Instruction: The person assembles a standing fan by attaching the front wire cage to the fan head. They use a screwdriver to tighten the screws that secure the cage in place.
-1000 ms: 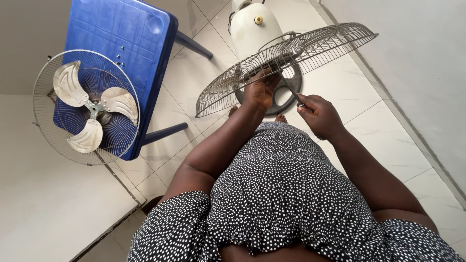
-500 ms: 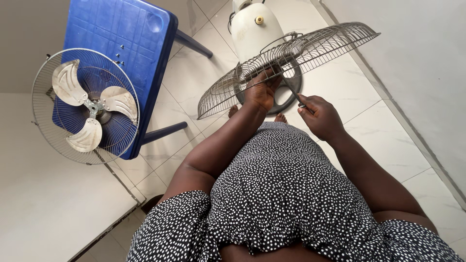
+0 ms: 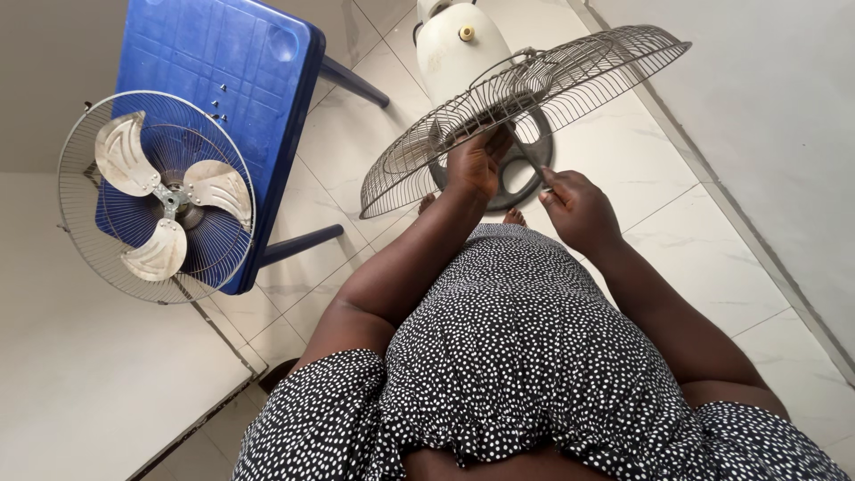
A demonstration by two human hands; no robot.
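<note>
The grille point(image 3: 534, 98) was a round, domed guard of thin grey wire with radial spokes. It was held in the air, tilted, its right edge higher. The tool point(image 3: 533, 158), a thin dark rod, angled up against its underside near the centre.

The round wire fan guard point(image 3: 534, 98) is hanging tilted over the floor, in front of the person. The left hand point(image 3: 476, 165) is sitting under its middle, the right hand point(image 3: 574, 205) just right of it. The blue plastic bench point(image 3: 227, 80) is standing to the left, with the open three-bladed metal fan head point(image 3: 156, 196) lying at its near end.
</note>
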